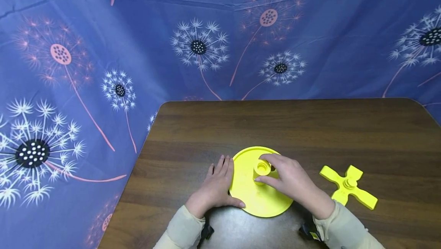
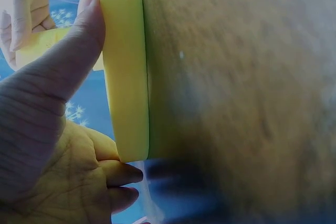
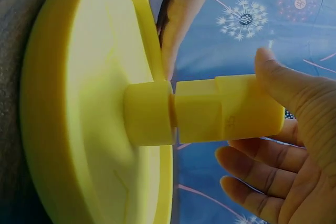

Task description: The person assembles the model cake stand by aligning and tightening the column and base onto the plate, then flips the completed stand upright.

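A yellow round disc (image 1: 262, 201) with a raised rim lies on the table. My left hand (image 1: 216, 188) rests against its left edge, fingers straight and thumb at the near rim; the left wrist view shows the thumb (image 2: 79, 45) touching the disc's side. With thumb and fingers, my right hand (image 1: 293, 178) pinches a yellow stepped cylinder (image 3: 226, 109) over the disc's middle. In the right wrist view it lines up with the disc's short round post (image 3: 149, 114), a narrow neck showing between them. Whether they are joined I cannot tell.
A yellow four-armed cross piece (image 1: 350, 183) with a round stub at its centre lies on the brown wooden table (image 1: 275, 122), right of my right hand. Behind and left of the table hangs a blue dandelion-print cloth (image 1: 148, 50).
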`<state>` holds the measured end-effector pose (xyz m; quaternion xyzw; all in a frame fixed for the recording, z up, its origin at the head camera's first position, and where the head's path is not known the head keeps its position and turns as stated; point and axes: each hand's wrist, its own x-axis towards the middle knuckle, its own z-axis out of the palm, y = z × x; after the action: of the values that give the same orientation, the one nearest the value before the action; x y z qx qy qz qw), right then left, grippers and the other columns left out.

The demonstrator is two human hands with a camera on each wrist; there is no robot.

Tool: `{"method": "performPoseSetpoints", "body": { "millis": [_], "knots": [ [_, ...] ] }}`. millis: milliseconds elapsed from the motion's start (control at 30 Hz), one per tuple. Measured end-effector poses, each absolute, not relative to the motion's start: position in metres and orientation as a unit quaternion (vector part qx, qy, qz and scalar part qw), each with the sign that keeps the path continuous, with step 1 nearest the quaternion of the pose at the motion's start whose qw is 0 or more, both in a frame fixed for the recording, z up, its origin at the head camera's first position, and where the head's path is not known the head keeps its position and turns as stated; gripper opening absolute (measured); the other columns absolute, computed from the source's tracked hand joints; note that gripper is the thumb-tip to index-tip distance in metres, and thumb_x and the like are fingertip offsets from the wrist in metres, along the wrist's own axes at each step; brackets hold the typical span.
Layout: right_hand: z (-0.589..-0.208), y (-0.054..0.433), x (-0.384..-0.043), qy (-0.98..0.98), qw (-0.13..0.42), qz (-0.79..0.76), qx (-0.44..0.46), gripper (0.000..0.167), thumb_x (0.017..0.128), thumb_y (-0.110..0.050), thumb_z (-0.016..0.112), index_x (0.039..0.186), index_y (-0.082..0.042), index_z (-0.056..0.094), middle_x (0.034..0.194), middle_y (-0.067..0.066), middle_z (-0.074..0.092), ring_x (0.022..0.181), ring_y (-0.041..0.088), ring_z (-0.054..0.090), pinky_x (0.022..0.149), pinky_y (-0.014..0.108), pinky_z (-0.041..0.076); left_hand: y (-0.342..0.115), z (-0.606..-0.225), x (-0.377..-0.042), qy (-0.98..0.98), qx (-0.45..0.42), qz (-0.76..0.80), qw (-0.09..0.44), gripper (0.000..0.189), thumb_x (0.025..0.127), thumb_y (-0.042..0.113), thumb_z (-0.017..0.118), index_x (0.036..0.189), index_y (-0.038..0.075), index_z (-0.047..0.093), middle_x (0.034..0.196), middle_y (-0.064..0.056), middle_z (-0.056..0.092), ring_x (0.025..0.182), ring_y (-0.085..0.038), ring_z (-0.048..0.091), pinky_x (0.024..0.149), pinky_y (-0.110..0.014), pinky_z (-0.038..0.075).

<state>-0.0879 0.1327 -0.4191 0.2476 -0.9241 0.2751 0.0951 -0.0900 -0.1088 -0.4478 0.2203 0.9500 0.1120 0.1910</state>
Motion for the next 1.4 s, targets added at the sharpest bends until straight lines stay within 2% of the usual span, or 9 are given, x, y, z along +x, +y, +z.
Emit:
{"method": "performPoseSetpoints", "body": {
  "millis": [100,200,367,533,667,867,1067,1267,1400],
  "knots": [
    [-0.421,0.133,-0.087,-0.928,0.090,0.269,0.243,0.059,0.071,-0.045,0.085,0.114,-0.009,0.066,0.099,-0.001,0.069,0.076,0.014,0.060,0.066,0.032,0.052,-0.109,-0.449,-0.088,0.949,0.221,0.113,0.193,0.134,0.064,0.074,0.073,0.156,0.004,0.007,0.163,-0.014,0.005,0.149,-0.028,-0.001,0.117,-0.054,0.011],
    [-0.422,0.136,-0.084,-0.929,0.076,0.273,0.238,0.062,0.075,-0.050,0.081,0.120,-0.011,0.064,0.105,-0.001,0.069,0.079,0.014,0.062,0.066,0.032,0.051,-0.109,-0.450,-0.086,0.949,0.225,0.110,0.193,0.133,0.064,0.075,0.072,0.156,0.003,0.008,0.163,-0.015,0.006,0.149,-0.028,0.001,0.118,-0.050,0.011],
    [-0.419,0.144,-0.081,-0.919,0.047,0.314,0.235,0.057,0.085,-0.047,0.072,0.130,-0.014,0.060,0.121,0.001,0.065,0.098,0.019,0.065,0.079,0.041,0.054,-0.109,-0.450,-0.087,0.949,0.234,0.105,0.185,0.132,0.065,0.074,0.073,0.156,0.001,0.010,0.162,-0.017,0.008,0.149,-0.029,0.003,0.119,-0.043,0.012],
    [-0.419,0.147,-0.083,-0.901,0.007,0.348,0.260,0.055,0.091,-0.038,0.068,0.138,-0.012,0.054,0.137,0.003,0.057,0.123,0.024,0.055,0.096,0.049,0.048,-0.110,-0.450,-0.088,0.948,0.238,0.106,0.184,0.133,0.065,0.073,0.074,0.155,0.000,0.009,0.162,-0.018,0.007,0.149,-0.030,0.002,0.119,-0.043,0.011],
    [-0.423,0.147,-0.084,-0.892,0.002,0.359,0.274,0.056,0.092,-0.028,0.068,0.142,-0.010,0.050,0.142,0.004,0.053,0.128,0.026,0.051,0.099,0.051,0.045,-0.110,-0.451,-0.088,0.948,0.245,0.101,0.176,0.133,0.065,0.073,0.074,0.155,-0.002,0.010,0.161,-0.020,0.008,0.149,-0.031,0.003,0.119,-0.043,0.012],
    [-0.426,0.148,-0.086,-0.886,0.005,0.374,0.274,0.049,0.093,-0.025,0.068,0.138,-0.011,0.055,0.137,0.004,0.057,0.124,0.025,0.055,0.097,0.050,0.047,-0.110,-0.451,-0.089,0.948,0.245,0.103,0.173,0.133,0.065,0.072,0.075,0.154,-0.003,0.010,0.161,-0.021,0.009,0.149,-0.032,0.003,0.119,-0.043,0.012],
    [-0.428,0.146,-0.089,-0.889,0.027,0.383,0.248,0.046,0.086,-0.032,0.075,0.127,-0.013,0.064,0.122,-0.002,0.066,0.104,0.018,0.065,0.086,0.043,0.054,-0.110,-0.451,-0.090,0.949,0.237,0.107,0.179,0.133,0.065,0.072,0.074,0.155,-0.001,0.009,0.161,-0.019,0.007,0.149,-0.030,0.002,0.119,-0.043,0.011],
    [-0.432,0.142,-0.089,-0.893,0.062,0.374,0.241,0.045,0.079,-0.036,0.081,0.117,-0.018,0.066,0.104,-0.014,0.067,0.089,0.007,0.063,0.078,0.037,0.055,-0.110,-0.451,-0.090,0.950,0.232,0.106,0.180,0.133,0.065,0.073,0.074,0.155,0.000,0.009,0.162,-0.018,0.007,0.149,-0.030,0.002,0.119,-0.042,0.011],
    [-0.434,0.139,-0.090,-0.898,0.084,0.362,0.236,0.044,0.075,-0.035,0.084,0.112,-0.020,0.065,0.095,-0.016,0.065,0.085,0.005,0.062,0.074,0.037,0.055,-0.110,-0.450,-0.090,0.950,0.232,0.110,0.180,0.133,0.065,0.072,0.074,0.155,0.000,0.009,0.162,-0.018,0.007,0.149,-0.030,0.002,0.119,-0.042,0.011]
  ]
}}
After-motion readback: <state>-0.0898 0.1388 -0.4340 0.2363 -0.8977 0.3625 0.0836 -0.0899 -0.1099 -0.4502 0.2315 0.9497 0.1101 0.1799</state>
